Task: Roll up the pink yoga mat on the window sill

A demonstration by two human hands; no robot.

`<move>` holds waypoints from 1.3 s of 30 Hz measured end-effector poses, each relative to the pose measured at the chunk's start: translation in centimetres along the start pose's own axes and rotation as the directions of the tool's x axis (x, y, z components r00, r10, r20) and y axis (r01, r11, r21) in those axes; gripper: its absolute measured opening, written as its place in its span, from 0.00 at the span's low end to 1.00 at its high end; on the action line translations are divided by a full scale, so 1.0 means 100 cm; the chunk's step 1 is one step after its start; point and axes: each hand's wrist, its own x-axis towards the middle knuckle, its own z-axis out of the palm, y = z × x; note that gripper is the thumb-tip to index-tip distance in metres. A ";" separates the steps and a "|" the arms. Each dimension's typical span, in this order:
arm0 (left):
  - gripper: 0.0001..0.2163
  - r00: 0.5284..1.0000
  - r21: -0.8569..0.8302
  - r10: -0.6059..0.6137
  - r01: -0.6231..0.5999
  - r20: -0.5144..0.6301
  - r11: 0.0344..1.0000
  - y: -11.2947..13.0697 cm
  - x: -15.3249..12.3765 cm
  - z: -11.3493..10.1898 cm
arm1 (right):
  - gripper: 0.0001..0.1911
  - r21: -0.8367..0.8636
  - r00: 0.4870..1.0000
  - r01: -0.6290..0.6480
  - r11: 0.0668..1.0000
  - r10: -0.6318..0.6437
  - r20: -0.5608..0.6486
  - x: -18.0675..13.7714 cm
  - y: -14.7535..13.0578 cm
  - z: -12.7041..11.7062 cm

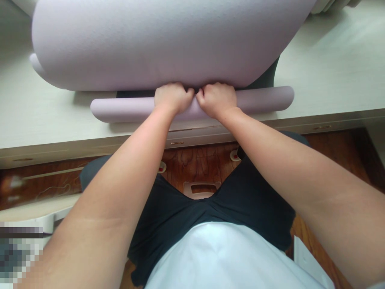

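Observation:
A lavender mat (162, 44), like a yoga mat with a finely textured face, rises from the pale desktop. Its near part (123, 109) forms a narrow rounded band along the front of the desk, and a dark grey surface shows in the gap behind. My left hand (173, 98) is closed over the middle of this band. Right beside it, my right hand (217, 99) grips the band too, the two thumbs almost meeting. The fingertips of both hands are hidden behind the band.
The pale desk (337, 76) has drawers with small handles (177, 143) along its front. A light-coloured stool (201, 186) shows between my legs on the wooden floor (198, 160). A thin cable (57, 186) lies at the left. Pale folded items (331, 5) sit at the far right.

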 end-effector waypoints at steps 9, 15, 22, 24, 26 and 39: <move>0.27 1.000 -0.013 -0.010 0.010 0.002 1.000 0.000 0.001 0.000 | 0.34 -0.008 1.000 -0.011 1.000 0.011 0.015 0.002 -0.001 0.000; 0.28 1.000 -0.016 -0.028 0.028 -0.005 0.999 0.003 -0.008 -0.002 | 0.32 0.003 1.000 -0.002 1.000 0.002 -0.003 0.000 -0.001 0.001; 0.28 1.000 -0.005 0.004 -0.004 0.012 1.000 0.005 -0.018 -0.004 | 0.34 0.007 1.000 0.008 1.000 -0.007 -0.027 -0.004 0.001 0.001; 0.27 1.000 -0.008 0.022 -0.022 0.000 1.000 0.006 -0.022 -0.003 | 0.34 0.003 0.999 0.012 1.000 -0.012 -0.035 -0.004 0.002 0.002; 0.27 0.999 -0.009 0.030 -0.030 -0.017 1.000 0.005 -0.027 -0.003 | 0.33 -0.004 0.999 0.018 1.000 -0.018 -0.031 -0.004 0.002 0.002; 0.30 0.999 -0.035 0.024 -0.026 -0.044 0.999 -0.004 -0.025 0.000 | 0.36 0.063 0.997 0.040 0.997 -0.036 -0.073 0.004 0.003 0.011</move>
